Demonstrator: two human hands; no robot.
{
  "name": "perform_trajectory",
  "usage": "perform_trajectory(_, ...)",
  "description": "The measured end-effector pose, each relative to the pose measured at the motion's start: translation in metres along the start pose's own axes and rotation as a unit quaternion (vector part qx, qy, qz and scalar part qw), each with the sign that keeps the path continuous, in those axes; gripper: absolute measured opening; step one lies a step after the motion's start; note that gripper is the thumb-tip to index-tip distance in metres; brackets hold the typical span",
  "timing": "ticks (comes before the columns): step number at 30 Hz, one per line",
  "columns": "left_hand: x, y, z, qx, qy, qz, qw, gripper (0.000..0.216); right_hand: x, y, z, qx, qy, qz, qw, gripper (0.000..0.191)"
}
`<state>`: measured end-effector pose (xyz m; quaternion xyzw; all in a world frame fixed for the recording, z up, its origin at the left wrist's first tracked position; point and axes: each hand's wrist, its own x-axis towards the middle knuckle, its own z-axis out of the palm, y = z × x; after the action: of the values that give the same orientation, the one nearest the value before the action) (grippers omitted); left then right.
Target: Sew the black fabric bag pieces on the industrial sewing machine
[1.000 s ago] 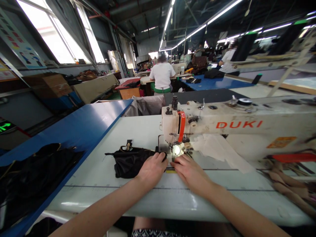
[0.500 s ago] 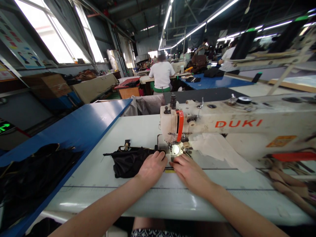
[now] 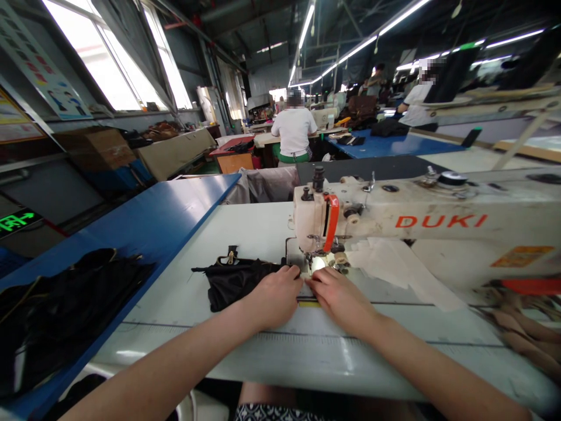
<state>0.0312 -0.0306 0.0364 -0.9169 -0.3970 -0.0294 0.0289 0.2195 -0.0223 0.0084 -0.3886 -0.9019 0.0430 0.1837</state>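
A black fabric piece with a brass-coloured zipper (image 3: 234,286) lies on the pale machine table, left of the needle area. My left hand (image 3: 280,295) is closed over its right end, fingertips beside the presser foot. Just across a narrow gap, my right hand (image 3: 337,295) has its fingers bent and pressed together at the front of the needle plate. Whatever is under those fingertips is hidden. Above both hands stands the head of a white sewing machine (image 3: 309,219), its lamp lighting the plate.
More black zippered fabric (image 3: 65,310) is heaped on the blue side table (image 3: 175,202) at left. White sheets (image 3: 403,272) lie under the machine arm. A measuring scale runs along the table's front. A person in a white top (image 3: 293,131) sits further ahead.
The camera view has turned slightly left, so the machine appears further right. My right fingertips have come slightly nearer to my left hand. The black fabric piece stays under my left hand.
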Motion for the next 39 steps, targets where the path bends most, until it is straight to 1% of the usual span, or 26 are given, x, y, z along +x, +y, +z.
perform_trajectory(3,0.003,-0.004,0.001,0.027,-0.016,0.022,0.999,0.016,0.001,0.002,0.001,-0.009,0.0,-0.009,1.0,0.022)
perform_trajectory(6,0.008,-0.004,0.006,0.057,-0.027,0.022,0.998,0.014,0.0,0.005,-0.001,0.011,-0.002,-0.012,1.0,0.022)
perform_trajectory(12,0.007,-0.002,0.017,0.098,-0.017,0.034,0.994,0.012,0.0,0.009,-0.003,0.043,-0.004,-0.019,0.999,0.025)
perform_trajectory(16,0.007,-0.001,0.02,0.088,-0.012,0.016,0.996,0.012,0.001,0.011,-0.002,0.031,-0.009,-0.027,0.999,0.022)
perform_trajectory(20,0.015,-0.003,0.023,0.082,-0.005,0.015,0.996,0.013,0.003,0.017,-0.002,0.013,-0.013,-0.028,0.999,0.021)
perform_trajectory(26,0.027,-0.006,0.023,0.08,-0.013,0.024,0.996,0.014,0.004,0.024,-0.004,-0.004,-0.021,-0.007,1.0,0.022)
perform_trajectory(33,0.035,-0.012,0.03,0.076,0.012,0.034,0.996,0.011,0.005,0.025,-0.003,-0.015,-0.002,0.018,1.0,0.023)
perform_trajectory(39,0.036,-0.013,0.03,0.06,0.02,0.023,0.998,0.012,0.006,0.024,-0.004,-0.027,-0.002,0.026,0.999,0.024)
